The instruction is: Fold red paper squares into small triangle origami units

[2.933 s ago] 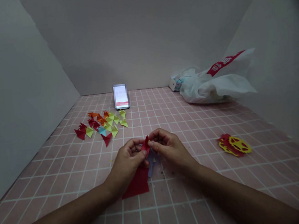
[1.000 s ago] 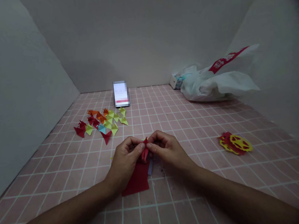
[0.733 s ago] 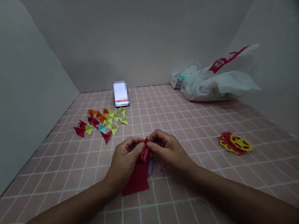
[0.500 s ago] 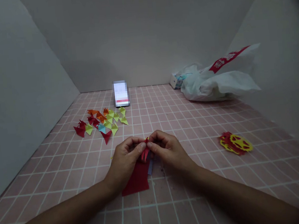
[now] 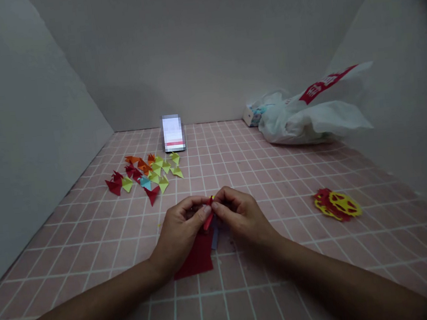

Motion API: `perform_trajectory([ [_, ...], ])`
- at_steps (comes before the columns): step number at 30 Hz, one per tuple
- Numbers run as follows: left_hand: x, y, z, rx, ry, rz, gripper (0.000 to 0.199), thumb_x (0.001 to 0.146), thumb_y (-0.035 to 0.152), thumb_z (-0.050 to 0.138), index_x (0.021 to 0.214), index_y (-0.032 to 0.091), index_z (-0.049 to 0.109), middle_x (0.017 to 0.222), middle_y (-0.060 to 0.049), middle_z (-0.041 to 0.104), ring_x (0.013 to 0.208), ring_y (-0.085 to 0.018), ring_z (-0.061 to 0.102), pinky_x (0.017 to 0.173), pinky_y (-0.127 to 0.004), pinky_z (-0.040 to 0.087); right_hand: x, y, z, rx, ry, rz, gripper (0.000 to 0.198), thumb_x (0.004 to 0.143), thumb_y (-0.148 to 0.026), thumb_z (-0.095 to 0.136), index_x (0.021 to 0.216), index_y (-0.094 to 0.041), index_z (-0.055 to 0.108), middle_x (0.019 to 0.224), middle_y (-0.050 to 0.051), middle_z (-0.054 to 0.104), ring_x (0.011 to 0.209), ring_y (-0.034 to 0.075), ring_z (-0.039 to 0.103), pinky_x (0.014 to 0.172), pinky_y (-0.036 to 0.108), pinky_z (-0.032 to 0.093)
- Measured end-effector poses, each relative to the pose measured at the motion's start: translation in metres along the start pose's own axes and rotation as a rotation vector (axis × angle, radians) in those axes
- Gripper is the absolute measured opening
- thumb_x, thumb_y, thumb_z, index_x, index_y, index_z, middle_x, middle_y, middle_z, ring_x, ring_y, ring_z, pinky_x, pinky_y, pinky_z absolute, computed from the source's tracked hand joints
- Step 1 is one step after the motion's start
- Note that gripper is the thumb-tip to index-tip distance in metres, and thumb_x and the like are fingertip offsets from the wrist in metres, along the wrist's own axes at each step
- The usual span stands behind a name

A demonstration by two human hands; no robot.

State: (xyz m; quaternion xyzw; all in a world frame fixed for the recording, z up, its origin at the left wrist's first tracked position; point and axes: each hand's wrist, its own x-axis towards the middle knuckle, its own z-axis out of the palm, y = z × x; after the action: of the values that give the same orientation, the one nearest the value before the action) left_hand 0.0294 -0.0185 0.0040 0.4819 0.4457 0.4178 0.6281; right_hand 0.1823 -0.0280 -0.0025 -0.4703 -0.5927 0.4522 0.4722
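Observation:
Between my two hands is a small folded piece of red paper (image 5: 208, 221), with its narrow tip pointing up. My left hand (image 5: 183, 221) pinches it between thumb and fingers from the left. From the right, the thumb and fingertips of my right hand (image 5: 240, 211) close on its upper tip, where a speck of yellow shows. Below my hands a flat red paper sheet (image 5: 196, 261) lies on the table, partly covered by my left hand. A bluish-purple strip (image 5: 214, 240) sticks out beside the sheet.
Several folded paper birds (image 5: 145, 167) in red, orange, yellow and blue lie at the left. Behind them stands a lit phone (image 5: 173, 133). Red and yellow paper cut-outs (image 5: 340, 204) lie at the right. A white plastic bag (image 5: 308, 120) and a small box (image 5: 250, 116) rest by the back wall.
The folded red paper has turned slightly between my fingers and shows a narrower side. My hands have barely shifted; everything else stays where it was.

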Motion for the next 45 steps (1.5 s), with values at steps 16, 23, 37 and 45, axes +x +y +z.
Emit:
perform_trajectory([
  [16,0.0008,0.0009,-0.0024,0.088,-0.037,-0.050,0.020,0.081,0.032,0.067,0.092,0.016,0.062,0.067,0.003,0.061,0.048,-0.007,0.053,0.048,-0.018,0.041,0.0012,0.0003,0.0010,-0.079,0.024,-0.070,0.009,0.085,-0.019,0.057,0.077,-0.019,0.057,0.072,-0.001,0.058,0.067,0.013,0.053,0.061,0.026,0.041],
  [23,0.0004,-0.0016,-0.0054,0.142,-0.064,-0.003,0.020,0.088,0.037,0.061,0.087,0.018,0.063,0.062,0.004,0.058,0.053,-0.008,0.053,0.052,-0.018,0.041,0.0000,-0.0025,0.0005,-0.125,0.025,-0.081,0.014,0.085,-0.017,0.055,0.072,-0.018,0.055,0.067,-0.002,0.055,0.063,0.012,0.051,0.058,0.024,0.038],
  [37,0.0003,0.0017,-0.0046,0.307,-0.070,0.085,0.017,0.090,0.031,0.056,0.082,0.017,0.061,0.065,0.004,0.056,0.054,-0.008,0.051,0.053,-0.020,0.040,0.0001,-0.0012,-0.0004,-0.181,0.051,-0.129,0.006,0.085,-0.014,0.056,0.081,-0.018,0.056,0.071,-0.002,0.057,0.064,0.012,0.051,0.058,0.025,0.039],
  [45,0.0005,-0.0004,-0.0067,0.341,-0.080,0.110,0.018,0.090,0.032,0.056,0.080,0.017,0.061,0.064,0.004,0.055,0.056,-0.010,0.049,0.054,-0.021,0.039,0.0000,-0.0020,0.0004,-0.199,0.064,-0.107,0.010,0.084,-0.014,0.055,0.075,-0.018,0.055,0.065,-0.003,0.053,0.060,0.011,0.048,0.054,0.024,0.037],
])
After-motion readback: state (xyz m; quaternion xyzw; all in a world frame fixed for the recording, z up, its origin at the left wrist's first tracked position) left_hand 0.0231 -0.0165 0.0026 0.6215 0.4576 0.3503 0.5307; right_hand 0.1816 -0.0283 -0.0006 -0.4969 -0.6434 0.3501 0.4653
